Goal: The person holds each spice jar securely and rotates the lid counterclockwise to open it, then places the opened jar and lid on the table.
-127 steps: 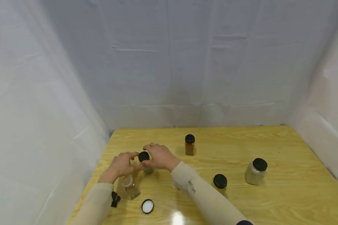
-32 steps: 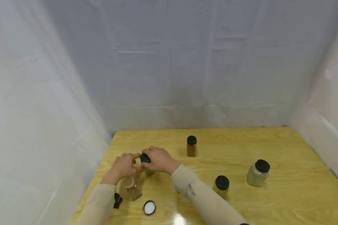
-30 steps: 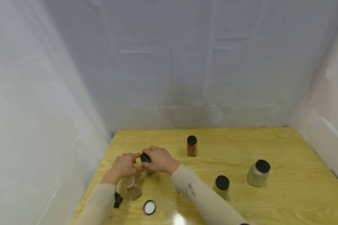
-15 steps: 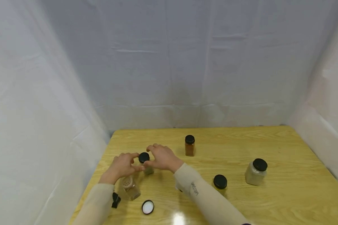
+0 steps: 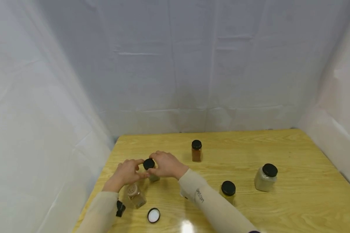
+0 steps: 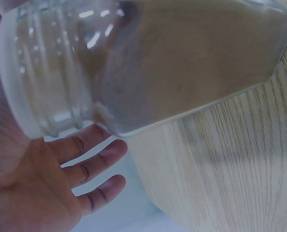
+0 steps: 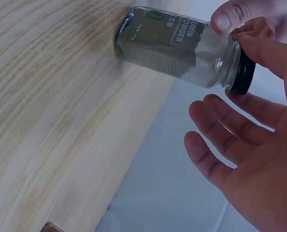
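White sheeting (image 5: 175, 64), creased and faintly glossy, walls in a yellow, wood-grained tabletop (image 5: 280, 145) at the back and both sides. Two cream sleeves reach across it: the right sleeve (image 5: 215, 204), lettered in black, cuts in front of a yellowish jar's base, while the left sleeve (image 5: 97, 210) overlaps a small black object (image 5: 120, 208). The right hand (image 5: 167, 165) pinches a ribbed-edged black lid (image 7: 243, 72) between thumb and index finger, its other three fingers spread and loosely bent. The left hand (image 5: 125, 171) pinches the neck just below with thumb and forefinger, its remaining fingers partly extended.

Between them, the capped jar (image 7: 167, 46), clear and square-sided with a green emblem on its label and greyish-green contents, stands on the tabletop's left side. At far right stands the broadest container, a squared pale jar (image 5: 263, 181) with a black top. Closer in, a clear shaker jar (image 5: 136, 196) with a perforated pale cap and brown contents blocks much of the left wrist's view. The yellowish jar (image 5: 228, 191) stands right of the arms; a slim red-brown jar (image 5: 196, 151) stands farther back. Smallest, a round loose lid (image 5: 153, 215) lies white lining up near the shaker jar.
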### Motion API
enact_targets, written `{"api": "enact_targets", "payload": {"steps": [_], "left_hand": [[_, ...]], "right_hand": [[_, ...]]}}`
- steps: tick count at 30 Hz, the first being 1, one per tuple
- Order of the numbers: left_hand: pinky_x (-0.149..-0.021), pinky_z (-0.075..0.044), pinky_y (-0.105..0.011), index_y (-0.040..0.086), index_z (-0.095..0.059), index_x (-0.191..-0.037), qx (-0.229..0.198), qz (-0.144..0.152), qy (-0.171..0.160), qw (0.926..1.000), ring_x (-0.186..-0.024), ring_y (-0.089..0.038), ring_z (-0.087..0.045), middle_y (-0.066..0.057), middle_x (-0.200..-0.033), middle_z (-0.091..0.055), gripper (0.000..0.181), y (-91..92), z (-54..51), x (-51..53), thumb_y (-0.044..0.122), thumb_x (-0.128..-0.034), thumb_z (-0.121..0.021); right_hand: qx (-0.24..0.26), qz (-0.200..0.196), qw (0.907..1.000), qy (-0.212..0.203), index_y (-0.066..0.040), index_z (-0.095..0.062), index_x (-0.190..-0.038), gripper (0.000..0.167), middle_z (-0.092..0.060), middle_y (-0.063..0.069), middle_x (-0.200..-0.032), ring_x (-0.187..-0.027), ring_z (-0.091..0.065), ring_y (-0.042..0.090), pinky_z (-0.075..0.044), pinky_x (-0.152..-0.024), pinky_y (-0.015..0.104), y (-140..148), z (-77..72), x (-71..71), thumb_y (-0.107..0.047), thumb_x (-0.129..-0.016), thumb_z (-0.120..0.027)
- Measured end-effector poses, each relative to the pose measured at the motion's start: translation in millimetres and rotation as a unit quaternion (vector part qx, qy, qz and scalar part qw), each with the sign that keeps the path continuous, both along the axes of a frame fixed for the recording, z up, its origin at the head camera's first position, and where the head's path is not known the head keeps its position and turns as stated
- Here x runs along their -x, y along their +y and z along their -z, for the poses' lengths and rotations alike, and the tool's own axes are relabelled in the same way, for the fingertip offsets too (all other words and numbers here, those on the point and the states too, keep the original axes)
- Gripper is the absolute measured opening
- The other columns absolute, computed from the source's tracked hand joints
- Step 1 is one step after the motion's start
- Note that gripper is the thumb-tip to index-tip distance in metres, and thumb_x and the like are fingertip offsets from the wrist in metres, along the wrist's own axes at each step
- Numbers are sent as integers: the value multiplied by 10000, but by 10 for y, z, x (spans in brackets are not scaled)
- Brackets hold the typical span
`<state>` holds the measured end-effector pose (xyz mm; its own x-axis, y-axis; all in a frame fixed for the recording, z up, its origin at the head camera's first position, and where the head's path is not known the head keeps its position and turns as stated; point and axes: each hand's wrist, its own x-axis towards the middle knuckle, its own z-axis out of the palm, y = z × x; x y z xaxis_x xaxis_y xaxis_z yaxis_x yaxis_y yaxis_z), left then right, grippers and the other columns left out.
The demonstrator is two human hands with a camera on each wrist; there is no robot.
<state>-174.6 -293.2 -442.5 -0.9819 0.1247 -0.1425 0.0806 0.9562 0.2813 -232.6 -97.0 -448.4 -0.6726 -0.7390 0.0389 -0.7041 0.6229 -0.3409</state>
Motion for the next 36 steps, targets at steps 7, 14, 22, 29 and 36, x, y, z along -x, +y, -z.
{"api": "enact_targets", "payload": {"steps": [7,14,22,29,36], "left_hand": [[-912,-467,-706,108,-611,-1485,28,59,32,10000,-962,-324,-667,-110,-1055,-754,682,10,22,4,472,-936,-790],[-895,-474,-699,93,-614,-1478,11,103,50,9999,-967,-337,-665,-141,-1077,-757,684,12,15,10,472,-936,-790],[-947,-458,-724,78,-604,-1483,64,38,-14,10000,-977,-337,-669,-126,-1063,-751,734,1,2,-5,524,-928,-780],[-948,-463,-727,71,-604,-1482,106,33,3,9999,-990,-362,-668,-129,-1055,-752,739,-12,15,3,533,-930,-773],[-929,-471,-712,85,-613,-1478,127,64,57,9999,-981,-352,-667,-129,-1063,-757,714,-1,11,3,512,-931,-782]], "right_hand": [[-272,-6,9991,329,-153,-616,-1426,542,-690,41,-1238,-996,-688,146,-573,-840,332,-59,23,-37,-508,-1020,-672],[-376,78,9979,524,-171,-607,-1450,536,-692,49,-1274,-1034,-704,167,-584,-848,342,-82,24,-35,-509,-1036,-644],[-320,269,9989,219,-149,-581,-1483,596,-662,61,-1409,-1213,-686,210,-572,-998,399,-41,19,-14,-521,-1025,-659],[7,83,9999,-91,-145,-626,-1405,474,-686,50,-1309,-1097,-704,194,-580,-938,384,14,22,14,-428,-1029,-686],[14,21,9999,-159,-157,-608,-1434,498,-682,47,-1310,-1076,-694,175,-575,-909,360,-19,20,4,-448,-1035,-668]]}}
